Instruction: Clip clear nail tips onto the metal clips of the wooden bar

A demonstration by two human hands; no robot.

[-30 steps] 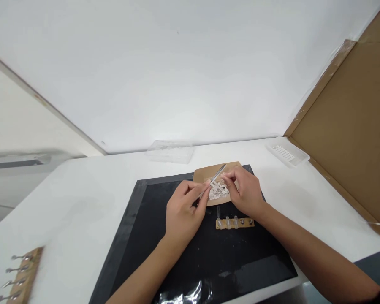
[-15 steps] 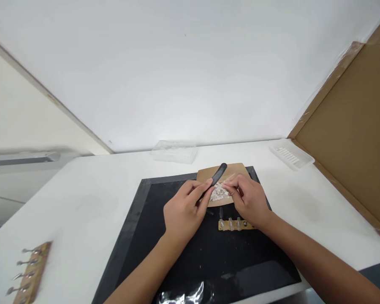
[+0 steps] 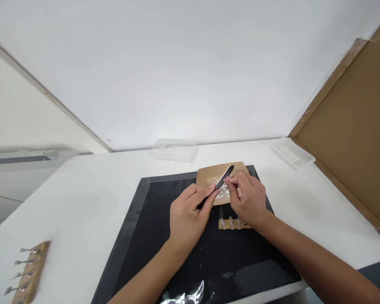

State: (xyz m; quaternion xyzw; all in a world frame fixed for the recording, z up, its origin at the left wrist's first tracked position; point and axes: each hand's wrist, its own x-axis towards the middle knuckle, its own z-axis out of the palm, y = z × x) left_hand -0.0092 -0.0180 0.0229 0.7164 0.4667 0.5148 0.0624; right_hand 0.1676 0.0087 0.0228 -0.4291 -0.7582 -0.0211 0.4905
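Note:
My left hand [image 3: 188, 213] grips a slim dark file-like tool [image 3: 224, 177], whose tip points up and right. My right hand [image 3: 248, 198] pinches something small against that tool; I cannot make out what it is. Both hands hover over a brown card [image 3: 209, 174] with a heap of pale chips [image 3: 223, 193]. All this lies on a black mat [image 3: 152, 219]. Just below my right hand lies a small wooden strip [image 3: 232, 223] holding several clear tips.
A clear plastic box [image 3: 174, 150] stands at the back of the white table [image 3: 91, 198]. A white tray [image 3: 291, 153] sits at the back right beside a cardboard panel [image 3: 354, 126]. Another wooden strip with metal pegs [image 3: 27, 271] lies at the front left.
The tool in my left hand turned from its shiny edge to its dark face and shifted slightly right. My right hand's fingers closed in on the tool.

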